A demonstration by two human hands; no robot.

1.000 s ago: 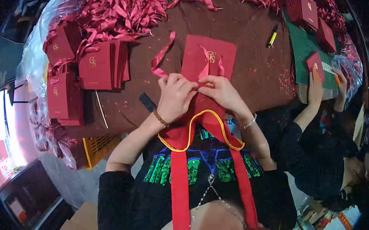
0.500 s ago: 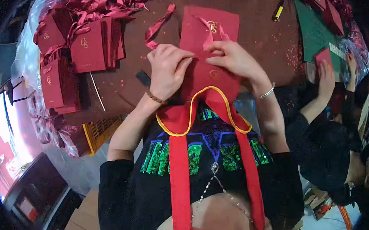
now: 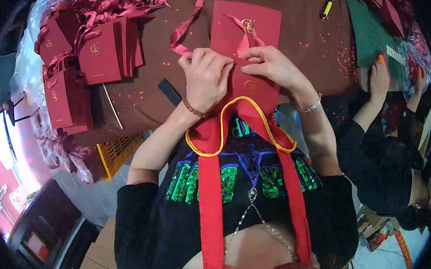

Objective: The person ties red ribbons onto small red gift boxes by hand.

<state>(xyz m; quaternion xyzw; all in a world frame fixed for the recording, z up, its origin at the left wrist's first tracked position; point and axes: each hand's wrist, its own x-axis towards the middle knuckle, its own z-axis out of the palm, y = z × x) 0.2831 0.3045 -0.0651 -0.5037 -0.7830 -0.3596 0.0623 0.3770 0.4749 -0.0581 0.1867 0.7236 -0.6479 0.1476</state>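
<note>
A flat dark-red paper gift bag [image 3: 267,23] with a gold logo lies in front of me, its near part reaching my apron [image 3: 209,136]. Over its face, a looped red ribbon [image 3: 243,40] runs down to my fingertips. My left hand [image 3: 204,80] is closed in a pinch at the bag's middle; what sits between its fingertips is mostly hidden. Beside it, a loose red ribbon length [image 3: 180,34] stretches across the cloth and passes behind that hand. My right hand [image 3: 275,69] pinches at the ribbon's lower end, its fingertips close to the left ones.
Stacked red bags [image 3: 99,55] stand at the left below a heap of ribbons [image 3: 112,12]. A white stick [image 3: 113,105], a dark strip [image 3: 169,91] and a yellow-black marker [image 3: 326,8] lie on the brown cloth [image 3: 311,73]. At right, a co-worker's hand [image 3: 379,79] works on a green mat [image 3: 370,31].
My left hand has turned and shifted slightly right, toward my right hand, uncovering more of the dark strip. The bag's far edge has moved slightly away. The co-worker's hands have shifted.
</note>
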